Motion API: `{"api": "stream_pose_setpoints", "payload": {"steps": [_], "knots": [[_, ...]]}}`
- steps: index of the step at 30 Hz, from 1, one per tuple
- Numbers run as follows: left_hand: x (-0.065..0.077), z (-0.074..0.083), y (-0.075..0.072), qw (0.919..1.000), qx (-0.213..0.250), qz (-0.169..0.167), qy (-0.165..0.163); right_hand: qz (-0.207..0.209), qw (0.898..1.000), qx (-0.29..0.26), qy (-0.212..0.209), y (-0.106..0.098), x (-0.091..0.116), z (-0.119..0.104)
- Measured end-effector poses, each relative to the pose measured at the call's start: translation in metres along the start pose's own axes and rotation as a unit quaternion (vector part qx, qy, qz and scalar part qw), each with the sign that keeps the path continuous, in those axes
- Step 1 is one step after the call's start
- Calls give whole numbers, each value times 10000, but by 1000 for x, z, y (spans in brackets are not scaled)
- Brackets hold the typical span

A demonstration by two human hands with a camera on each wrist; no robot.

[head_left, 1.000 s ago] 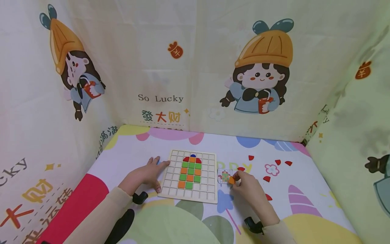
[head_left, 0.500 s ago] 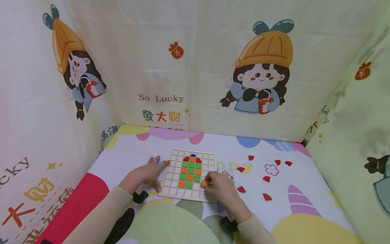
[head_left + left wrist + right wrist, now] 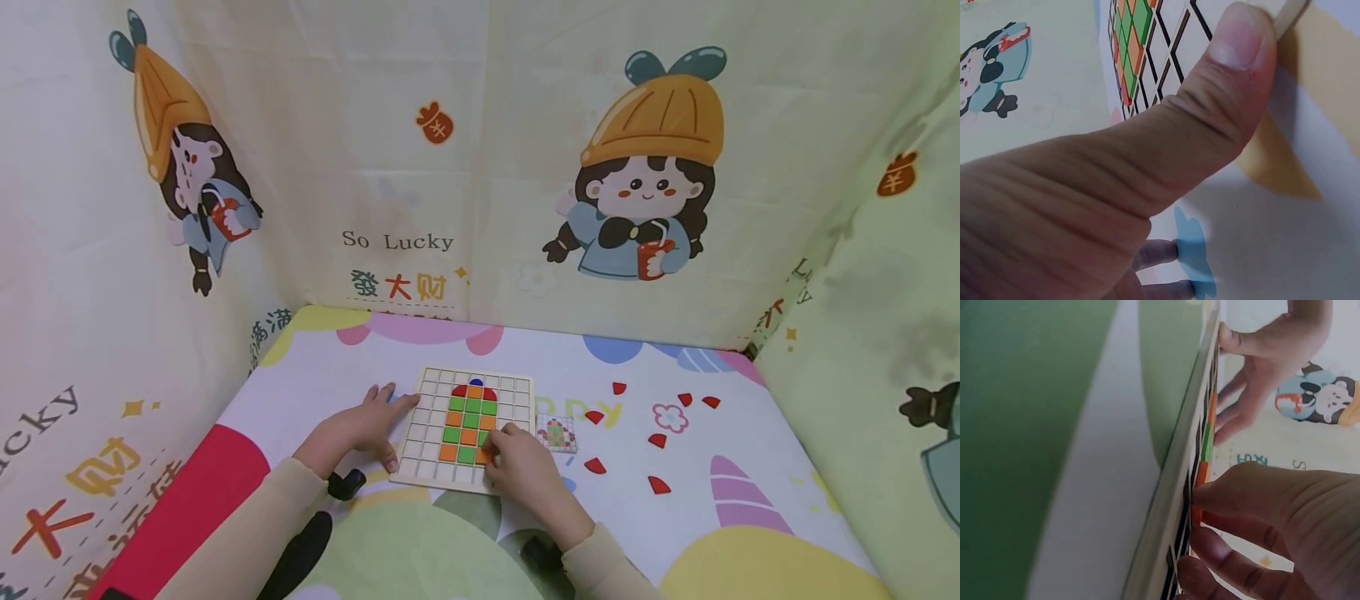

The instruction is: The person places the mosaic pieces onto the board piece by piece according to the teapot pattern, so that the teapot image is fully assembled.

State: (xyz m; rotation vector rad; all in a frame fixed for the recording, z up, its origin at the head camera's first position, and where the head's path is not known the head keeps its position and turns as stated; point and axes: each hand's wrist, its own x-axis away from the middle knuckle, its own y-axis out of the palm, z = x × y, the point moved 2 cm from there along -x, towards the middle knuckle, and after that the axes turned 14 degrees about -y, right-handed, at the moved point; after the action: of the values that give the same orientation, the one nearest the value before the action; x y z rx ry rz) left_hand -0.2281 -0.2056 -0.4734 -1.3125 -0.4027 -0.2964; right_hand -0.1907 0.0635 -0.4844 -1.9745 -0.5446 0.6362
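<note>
A pale wooden grid board lies on the table with green and orange square tiles, red quarter-round pieces and a blue round piece set in its middle columns. My right hand pinches an orange square tile at the lower right of the pattern, beside a green tile. In the right wrist view that orange tile sits at the board's surface between thumb and fingers. My left hand rests spread at the board's left side, thumb against its near left corner and a fingertip at the edge further up.
A small printed pattern card lies right of the board. Several red quarter-round pieces are scattered over the right side of the patterned tablecloth. Cartoon-printed curtains stand behind and at both sides.
My right hand has carried the orange tile left from above the card, across the board, to the pattern's bottom row. The card is uncovered now. My left hand stays in place.
</note>
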Motion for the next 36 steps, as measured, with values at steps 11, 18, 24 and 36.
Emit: {"api": "stream_pose_setpoints", "payload": {"steps": [11,18,24,36], "knots": [[0,0,0,10000,-9,-18,4,-96,9999,46,-132,1,2,-1],[-1,0,1,10000,28,-2,8,-10,10000,4,-31,3,1,-3],[0,0,0,10000,47,7,21,-59,9995,-251,207,2,2,-2],[-2,-1,1,10000,-8,-33,15,77,9980,-169,604,-22,22,13]]}}
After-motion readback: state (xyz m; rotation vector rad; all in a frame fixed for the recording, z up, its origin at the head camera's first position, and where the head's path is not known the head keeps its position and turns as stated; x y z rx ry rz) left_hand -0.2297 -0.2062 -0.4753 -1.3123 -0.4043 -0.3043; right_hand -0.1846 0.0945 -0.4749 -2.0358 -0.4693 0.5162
